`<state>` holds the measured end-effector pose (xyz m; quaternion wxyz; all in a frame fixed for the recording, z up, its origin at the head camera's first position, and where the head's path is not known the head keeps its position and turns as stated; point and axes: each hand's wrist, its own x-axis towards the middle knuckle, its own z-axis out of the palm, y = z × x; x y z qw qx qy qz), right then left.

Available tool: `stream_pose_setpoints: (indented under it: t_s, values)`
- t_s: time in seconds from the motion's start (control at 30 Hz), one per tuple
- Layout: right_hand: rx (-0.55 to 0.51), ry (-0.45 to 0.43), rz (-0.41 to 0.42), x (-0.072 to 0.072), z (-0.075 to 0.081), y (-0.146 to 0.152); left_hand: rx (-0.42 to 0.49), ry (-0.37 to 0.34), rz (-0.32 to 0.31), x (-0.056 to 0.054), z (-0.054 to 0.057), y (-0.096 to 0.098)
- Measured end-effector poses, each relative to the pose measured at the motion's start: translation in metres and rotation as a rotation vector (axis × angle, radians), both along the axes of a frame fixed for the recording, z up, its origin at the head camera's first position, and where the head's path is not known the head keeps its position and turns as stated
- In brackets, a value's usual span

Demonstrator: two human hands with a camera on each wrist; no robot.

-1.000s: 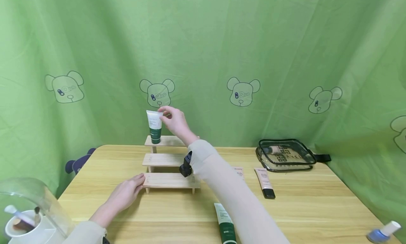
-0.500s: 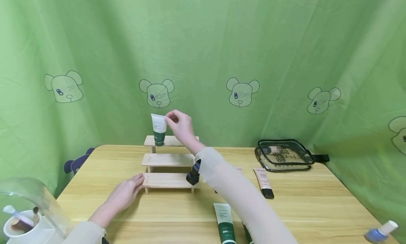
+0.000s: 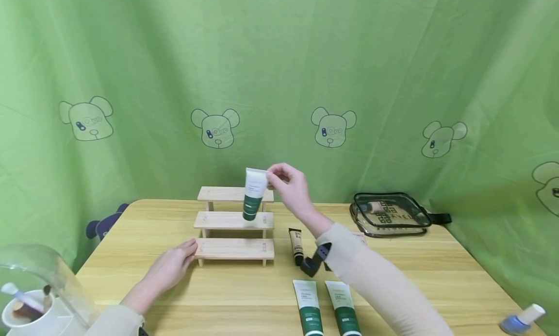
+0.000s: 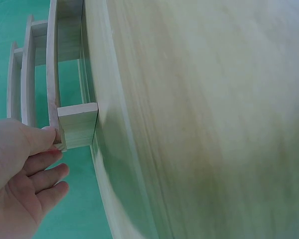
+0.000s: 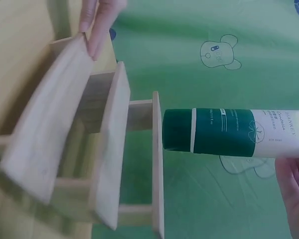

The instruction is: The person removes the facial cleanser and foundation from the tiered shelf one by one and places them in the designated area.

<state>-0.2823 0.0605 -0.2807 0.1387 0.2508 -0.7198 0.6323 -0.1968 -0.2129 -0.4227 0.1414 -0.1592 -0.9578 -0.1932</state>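
My right hand (image 3: 293, 188) pinches the crimped end of a white-and-green squeeze tube (image 3: 255, 193), its cap downward. In the head view the tube hangs, slightly tilted, over the right part of a three-step wooden display stand (image 3: 233, 248). The right wrist view has the tube's dark green cap (image 5: 177, 130) close to the top step's edge; whether they touch, I cannot tell. At the stand's left side, my left hand (image 3: 170, 267) grips the end of the lowest step, thumb and forefinger (image 4: 42, 140) at its corner in the left wrist view.
Two more white-and-green tubes (image 3: 308, 302) lie at the front. A small beige tube (image 3: 296, 243) lies right of the stand; the right sleeve mostly covers a pink tube. Beyond are a clear pouch (image 3: 391, 227), a blue nail polish bottle (image 3: 521, 320) and a domed brush holder (image 3: 32, 304).
The right hand has carried the tube rightward off the left end of the top step and lower, before the right part of the stand. My left hand has stayed put.
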Motion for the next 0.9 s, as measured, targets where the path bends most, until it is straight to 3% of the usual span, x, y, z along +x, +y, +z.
stream_pose_setpoints:
  t_s: [0.23,0.53,0.73,0.9]
  values:
    - [-0.018,-0.112,-0.039,0.010,-0.024,0.053,0.000,-0.005,0.001,0.001,0.001,0.000]
    - [-0.003,-0.229,-0.154,0.028,-0.040,0.117,-0.003,0.003,-0.005,0.000,0.000,-0.001]
    - [0.104,-0.313,-0.200,0.041,-0.056,0.155,-0.002,-0.004,-0.009,-0.001,-0.001,-0.001]
    - [0.189,-0.400,-0.171,0.050,-0.074,0.182,-0.007,-0.014,-0.002,-0.001,-0.001,0.000]
